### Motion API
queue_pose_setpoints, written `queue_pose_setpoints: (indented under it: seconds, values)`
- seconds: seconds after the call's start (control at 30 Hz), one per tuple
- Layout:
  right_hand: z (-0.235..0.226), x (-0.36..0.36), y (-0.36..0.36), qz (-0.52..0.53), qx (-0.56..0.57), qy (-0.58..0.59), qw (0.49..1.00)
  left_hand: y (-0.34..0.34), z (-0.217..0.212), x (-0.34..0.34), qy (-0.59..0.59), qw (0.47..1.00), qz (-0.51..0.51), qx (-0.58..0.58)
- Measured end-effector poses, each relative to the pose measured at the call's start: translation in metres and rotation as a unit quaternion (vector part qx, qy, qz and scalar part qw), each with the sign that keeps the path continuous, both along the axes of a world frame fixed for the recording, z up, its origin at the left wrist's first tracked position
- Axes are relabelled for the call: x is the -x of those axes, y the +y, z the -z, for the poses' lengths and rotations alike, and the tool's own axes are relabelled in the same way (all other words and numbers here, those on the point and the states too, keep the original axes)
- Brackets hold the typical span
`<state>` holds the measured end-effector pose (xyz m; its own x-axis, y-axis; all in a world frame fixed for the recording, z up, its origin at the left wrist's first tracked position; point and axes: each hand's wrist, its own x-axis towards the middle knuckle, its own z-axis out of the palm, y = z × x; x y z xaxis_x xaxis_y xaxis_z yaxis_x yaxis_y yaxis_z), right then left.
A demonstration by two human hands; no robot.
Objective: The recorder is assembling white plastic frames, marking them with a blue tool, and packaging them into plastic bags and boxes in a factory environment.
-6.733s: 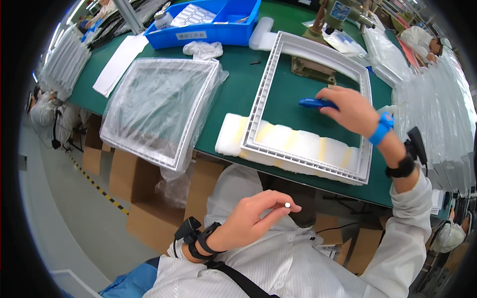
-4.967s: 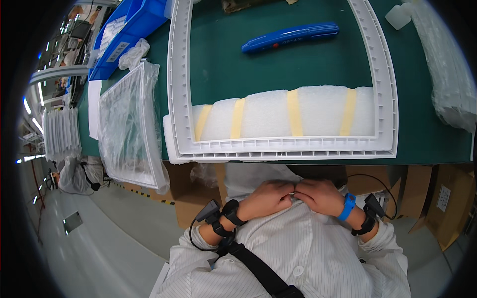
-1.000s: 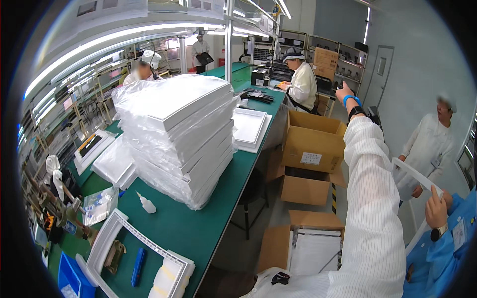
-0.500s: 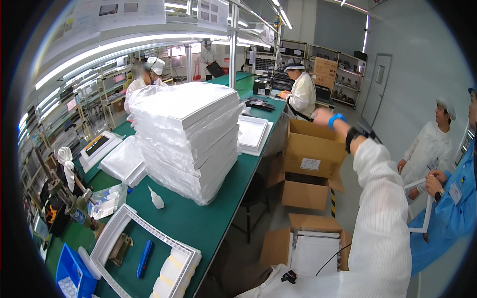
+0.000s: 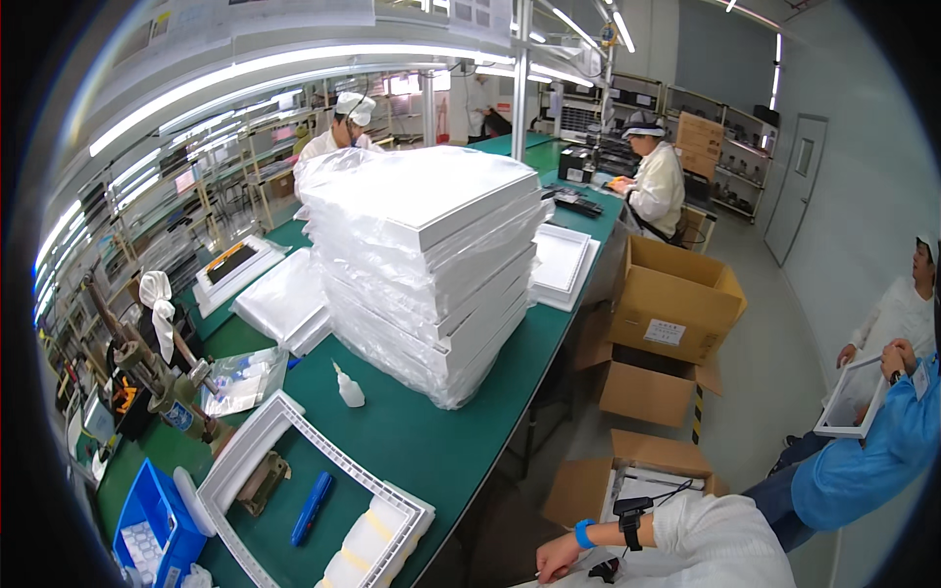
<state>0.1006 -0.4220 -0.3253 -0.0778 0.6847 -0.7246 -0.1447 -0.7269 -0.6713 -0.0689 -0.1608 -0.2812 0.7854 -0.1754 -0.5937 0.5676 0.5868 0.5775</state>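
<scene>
My right hand (image 5: 559,557) is low at the bottom edge, beside the table's front edge, with its fingers curled in and nothing visible in them. A blue band (image 5: 585,534) and a black strap with a small device (image 5: 632,523) circle that wrist. My left hand is out of view. Nearest on the green table (image 5: 470,453) lies a white rectangular frame (image 5: 257,433) with a white foam-like pad (image 5: 365,551) at its near right corner. Within the frame's opening are a blue marker-like pen (image 5: 312,508) and a dull metal piece (image 5: 265,483).
A tall stack of plastic-wrapped white panels (image 5: 421,284) fills mid-table, with a small white dropper bottle (image 5: 348,387) before it. A blue bin (image 5: 157,524) stands left. Open cartons (image 5: 676,294) sit on the floor right. Co-workers stand at right, one holding a white frame (image 5: 851,397).
My right arm has come down from an outstretched reach toward the right to the bottom edge, and its hand has curled. The view has turned slightly left, shifting the scene rightward.
</scene>
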Motion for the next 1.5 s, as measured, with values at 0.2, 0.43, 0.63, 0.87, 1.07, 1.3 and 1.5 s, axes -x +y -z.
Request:
queue_pose_setpoints:
  seconds: [0.2, 0.43, 0.63, 0.87, 1.07, 1.3, 1.5]
  values:
    - [0.019, -0.017, 0.014, -0.015, -0.027, -0.017, 0.999, -0.003, -0.017, -0.014, -0.047, 0.995, 0.014, -0.090]
    - [0.009, -0.036, 0.025, -0.068, -0.015, 0.015, 0.997, 0.022, -0.127, -0.032, -0.255, 0.912, 0.155, -0.280]
    - [-0.057, -0.059, 0.021, -0.142, -0.048, 0.015, 0.989, 0.037, -0.192, -0.028, -0.314, 0.893, -0.021, -0.322]
    - [-0.285, -0.109, 0.109, -0.091, -0.314, -0.229, 0.917, 0.061, -0.194, -0.025, -0.271, 0.872, -0.296, -0.282]
    - [-0.243, -0.087, 0.299, -0.187, -0.339, -0.670, 0.634, 0.050, -0.181, -0.030, -0.209, 0.779, -0.462, -0.369]
    - [-0.192, -0.096, 0.366, -0.276, -0.264, -0.720, 0.579, 0.059, -0.168, -0.020, -0.274, 0.825, -0.385, -0.309]
    - [-0.239, -0.057, 0.367, -0.117, -0.463, -0.626, 0.616, 0.056, -0.176, 0.009, -0.254, 0.801, -0.414, -0.351]
